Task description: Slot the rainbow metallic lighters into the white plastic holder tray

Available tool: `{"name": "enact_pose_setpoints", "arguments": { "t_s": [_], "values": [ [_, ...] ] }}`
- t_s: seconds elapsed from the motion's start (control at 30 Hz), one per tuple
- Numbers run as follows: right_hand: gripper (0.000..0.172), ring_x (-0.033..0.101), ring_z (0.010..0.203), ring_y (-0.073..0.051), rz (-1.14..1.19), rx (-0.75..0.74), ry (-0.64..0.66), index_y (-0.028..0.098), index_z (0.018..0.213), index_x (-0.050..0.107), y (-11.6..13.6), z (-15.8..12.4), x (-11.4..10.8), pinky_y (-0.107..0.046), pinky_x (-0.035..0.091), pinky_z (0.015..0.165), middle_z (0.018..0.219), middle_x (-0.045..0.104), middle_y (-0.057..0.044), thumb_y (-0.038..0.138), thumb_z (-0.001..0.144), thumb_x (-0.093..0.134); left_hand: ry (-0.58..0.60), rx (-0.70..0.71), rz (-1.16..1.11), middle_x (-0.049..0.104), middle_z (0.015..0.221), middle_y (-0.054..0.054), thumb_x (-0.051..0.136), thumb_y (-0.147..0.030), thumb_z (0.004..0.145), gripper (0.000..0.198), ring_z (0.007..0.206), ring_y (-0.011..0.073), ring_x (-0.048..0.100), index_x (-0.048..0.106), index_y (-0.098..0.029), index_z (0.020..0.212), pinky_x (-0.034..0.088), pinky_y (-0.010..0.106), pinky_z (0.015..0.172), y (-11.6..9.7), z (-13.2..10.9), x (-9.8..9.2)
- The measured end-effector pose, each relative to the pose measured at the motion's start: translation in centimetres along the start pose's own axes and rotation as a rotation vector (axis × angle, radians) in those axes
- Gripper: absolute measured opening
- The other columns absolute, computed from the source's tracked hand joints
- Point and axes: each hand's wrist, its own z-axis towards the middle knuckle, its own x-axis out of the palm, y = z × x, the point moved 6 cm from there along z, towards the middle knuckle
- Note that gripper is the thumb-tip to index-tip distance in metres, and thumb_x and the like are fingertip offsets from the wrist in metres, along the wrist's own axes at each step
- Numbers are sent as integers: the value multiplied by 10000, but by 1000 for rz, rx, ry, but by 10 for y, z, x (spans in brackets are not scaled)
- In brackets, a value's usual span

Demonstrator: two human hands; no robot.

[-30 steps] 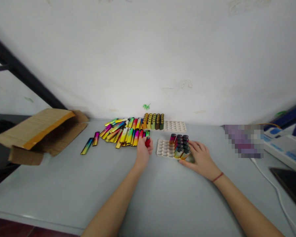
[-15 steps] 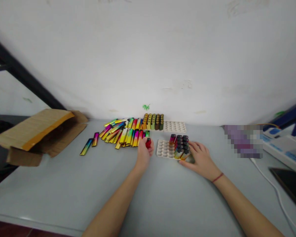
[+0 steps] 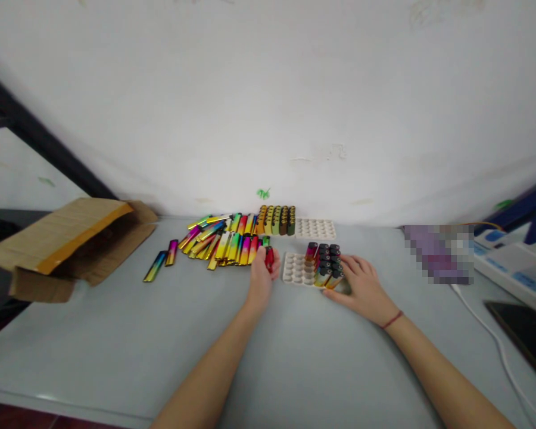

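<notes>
My left hand (image 3: 261, 275) is closed around a red lighter (image 3: 269, 258), just right of a heap of rainbow-coloured lighters (image 3: 223, 241) lying on the grey table. My right hand (image 3: 361, 282) rests with fingers spread against the right end of a white holed tray (image 3: 296, 269). That tray holds several black-capped lighters (image 3: 326, 262) standing upright in its right half. The left holes of the tray are bare.
A second white tray (image 3: 315, 228) by the wall has upright lighters (image 3: 277, 219) at its left end. An open cardboard box (image 3: 67, 241) lies at the left. White cable (image 3: 482, 325), a dark flat device (image 3: 522, 342) and blue-white equipment (image 3: 513, 262) sit at the right.
My left hand with the red lighter has drifted slightly right, closer to the tray. My right hand stays against the tray.
</notes>
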Motion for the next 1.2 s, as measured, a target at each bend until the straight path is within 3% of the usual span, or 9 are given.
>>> {"name": "enact_pose_setpoints", "arguments": {
  "t_s": [0.1,0.2,0.27,0.37,0.73,0.9,1.0,1.1,1.2],
  "values": [
    [707,492,1183,-344,5,-1,2,154,1321,565,0,0,0,-500,407,984,1319,599,-169,675,844,558,55,202,135,449,578,-67,530,-564,845,351,454,92,380,478,-226,926,323,215,461,-7,-4,3],
    [719,494,1179,-345,2,-5,-1,148,1327,561,1,1,-1,-501,408,983,1318,600,-170,677,839,564,109,453,378,594,853,22,496,-458,926,251,736,140,574,533,-219,996,478,281,703,-16,-10,8],
    [721,492,1185,-349,-2,-5,-2,148,1328,560,1,1,-1,-502,409,984,1323,599,-170,676,837,569,135,622,545,613,1006,70,502,-416,939,237,960,184,588,595,-210,1011,479,332,859,-23,-15,12],
    [722,489,1192,-354,-2,-3,-2,151,1332,557,1,0,-1,-510,412,983,1326,598,-170,675,835,574,177,748,676,651,1045,80,538,-375,936,224,1038,202,589,642,-213,1051,464,358,932,-27,-18,16],
    [701,499,1184,-348,-8,-7,-12,169,1336,563,2,1,-2,-508,416,981,1327,599,-166,654,831,592,292,687,884,746,1070,72,564,-347,933,238,1035,223,651,693,-214,1082,478,377,944,-14,-13,27],
    [702,494,1188,-350,-11,-10,-18,184,1352,552,2,0,-1,-506,418,977,1324,600,-159,658,835,582,229,691,899,727,1126,86,602,-331,913,312,1014,216,672,624,-207,1198,487,383,933,-9,-11,25],
    [716,485,1194,-355,-3,-7,-16,163,1340,554,1,0,0,-508,411,984,1328,596,-163,670,834,574,172,717,907,730,1088,85,612,-331,905,271,965,210,686,624,-190,1135,492,382,912,-9,-10,23],
    [712,485,1191,-354,5,-1,-15,163,1331,556,1,1,0,-506,406,991,1324,599,-161,673,835,573,188,751,983,741,1037,67,580,-326,926,201,970,211,680,651,-204,1068,485,380,914,-13,-14,27],
    [713,486,1189,-352,8,0,-9,160,1330,554,1,1,-1,-507,405,993,1322,599,-161,673,835,575,246,791,1041,734,1092,63,530,-295,953,243,1032,208,659,650,-226,1153,470,384,946,-17,-19,33]
  ]
}}
